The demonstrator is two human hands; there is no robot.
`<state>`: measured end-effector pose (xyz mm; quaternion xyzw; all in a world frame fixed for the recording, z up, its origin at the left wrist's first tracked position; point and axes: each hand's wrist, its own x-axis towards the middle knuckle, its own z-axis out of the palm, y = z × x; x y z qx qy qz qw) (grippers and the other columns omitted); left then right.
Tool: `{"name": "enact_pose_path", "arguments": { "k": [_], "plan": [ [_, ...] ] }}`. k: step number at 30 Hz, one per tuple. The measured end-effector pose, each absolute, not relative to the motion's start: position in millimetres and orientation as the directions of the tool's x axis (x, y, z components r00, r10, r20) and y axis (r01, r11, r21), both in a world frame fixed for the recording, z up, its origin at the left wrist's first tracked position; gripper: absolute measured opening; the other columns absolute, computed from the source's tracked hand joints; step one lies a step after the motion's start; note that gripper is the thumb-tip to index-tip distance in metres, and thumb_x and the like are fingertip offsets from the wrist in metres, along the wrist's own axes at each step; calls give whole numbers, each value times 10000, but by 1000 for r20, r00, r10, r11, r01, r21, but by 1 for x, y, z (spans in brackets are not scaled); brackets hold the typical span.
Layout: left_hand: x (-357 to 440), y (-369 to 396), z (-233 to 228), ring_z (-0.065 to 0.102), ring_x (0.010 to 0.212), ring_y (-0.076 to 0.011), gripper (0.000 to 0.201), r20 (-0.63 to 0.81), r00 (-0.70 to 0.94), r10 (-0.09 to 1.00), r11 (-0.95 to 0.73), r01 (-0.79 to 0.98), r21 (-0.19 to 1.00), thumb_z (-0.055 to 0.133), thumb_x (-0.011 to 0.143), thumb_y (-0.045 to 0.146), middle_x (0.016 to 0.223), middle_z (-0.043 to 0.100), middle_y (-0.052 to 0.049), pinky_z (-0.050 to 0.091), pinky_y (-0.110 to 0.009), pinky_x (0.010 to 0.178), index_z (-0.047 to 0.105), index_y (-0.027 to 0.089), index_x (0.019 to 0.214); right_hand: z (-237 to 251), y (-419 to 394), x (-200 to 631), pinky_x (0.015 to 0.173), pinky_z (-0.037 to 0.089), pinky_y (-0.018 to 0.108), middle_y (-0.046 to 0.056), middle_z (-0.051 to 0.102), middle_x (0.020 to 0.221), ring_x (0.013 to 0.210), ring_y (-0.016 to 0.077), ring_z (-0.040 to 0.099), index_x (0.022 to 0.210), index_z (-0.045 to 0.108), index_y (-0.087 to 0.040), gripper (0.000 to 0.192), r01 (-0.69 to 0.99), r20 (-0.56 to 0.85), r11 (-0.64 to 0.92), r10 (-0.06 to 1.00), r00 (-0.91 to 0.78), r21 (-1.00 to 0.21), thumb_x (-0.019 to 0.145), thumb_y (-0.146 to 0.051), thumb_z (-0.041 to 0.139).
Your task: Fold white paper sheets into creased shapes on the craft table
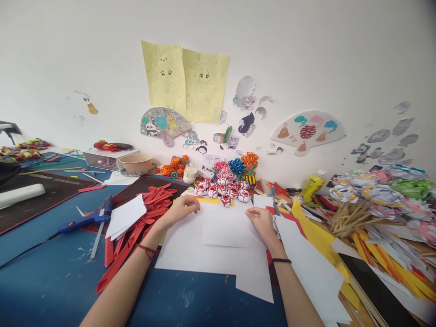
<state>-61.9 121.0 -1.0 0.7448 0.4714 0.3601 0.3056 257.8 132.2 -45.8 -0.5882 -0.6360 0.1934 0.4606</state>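
Head view of a craft surface (61, 281), blue and crowded. Both hands rest on a small white sheet (226, 227), taken here as landmark. The left hand (182, 206) sits at the sheet's far left corner with fingers curled and tips down; the right hand (262, 222) sits at its right edge, fingers pressed flat. The hands are apart, neither closed around anything; each pins the sheet, probably to keep it square and still on the larger white sheets (211, 259) beneath. The small sheet is plain, matt and uncreased, roughly rectangular, its near edge lying over the lower sheets. Just beyond the sheet stand red-and-white paper flowers (223, 190) in a cluster, within easy reach. Left of the sheet lies a heap of red strips (143, 218), then a white card (124, 215) and a blue glue gun (90, 220). Right of the sheet lie yellow paper (313, 231), a bundle of sticks (350, 218) and a glue bottle (311, 186). Behind the sheet, drawings (185, 81) hang on the wall (306, 54).
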Motion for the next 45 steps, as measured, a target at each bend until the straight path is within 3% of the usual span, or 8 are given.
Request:
{"name": "enact_pose_path", "arguments": {
  "k": [5, 9, 15, 20, 31, 39, 45],
  "plan": [
    [-45, 124, -16, 582, 754, -165, 324, 279, 208, 938, -347, 532, 772, 486, 833, 428, 853, 684, -36, 424, -256, 699, 678, 167, 845, -44, 133, 253, 827, 467, 394, 95, 735, 826, 831, 272, 654, 708, 711, -175, 249, 518, 358, 266, 930, 84, -813, 684, -393, 594],
    [-43, 127, -25, 545, 689, -158, 318, 232, 212, 949, -312, 551, 774, 489, 818, 427, 731, 635, -19, 401, -252, 644, 635, 156, 735, -40, 131, 251, 840, 477, 380, 98, 733, 850, 849, 258, 657, 741, 715, -164, 262, 475, 348, 294, 937, 28, -829, 701, -406, 625],
    [-52, 129, -23, 488, 678, -143, 280, 255, 182, 950, -313, 554, 772, 462, 809, 400, 693, 555, 0, 364, -243, 625, 571, 161, 711, -32, 117, 246, 695, 487, 295, 74, 727, 809, 763, 213, 643, 769, 736, -151, 251, 456, 107, 289, 917, -384, -842, 725, -388, 664],
    [-46, 122, -19, 444, 624, -126, 298, 215, 266, 940, -330, 543, 772, 480, 805, 423, 647, 507, 18, 337, -229, 575, 556, 166, 676, -25, 106, 235, 624, 447, 254, 53, 705, 789, 702, 175, 604, 799, 729, -147, 244, 408, 31, 285, 849, -528, -867, 755, -372, 648],
    [-40, 121, -21, 441, 646, -131, 295, 245, 256, 935, -343, 488, 802, 460, 838, 419, 678, 510, 13, 333, -228, 582, 541, 166, 711, -10, 97, 219, 626, 383, 247, 14, 632, 736, 686, 158, 521, 732, 682, -152, 306, 325, 56, 286, 822, -567, -901, 815, -429, 580],
    [-34, 117, -21, 438, 643, -128, 335, 231, 261, 937, -334, 483, 810, 453, 850, 458, 692, 515, 13, 336, -234, 584, 532, 161, 717, 3, 91, 216, 568, 347, 233, 4, 566, 680, 629, 135, 478, 712, 643, -147, 337, 244, -11, 151, 831, -556, -958, 780, -476, 619],
    [-28, 108, -17, 431, 635, -132, 424, 113, 359, 926, -271, 427, 863, 477, 818, 554, 698, 506, -3, 352, -231, 545, 533, 153, 690, 17, 78, 211, 486, 230, 222, -45, 332, 582, 547, 88, 304, 582, 420, -178, 419, 205, -47, 81, 831, -554, -975, 810, -495, 573]
  ]
}}
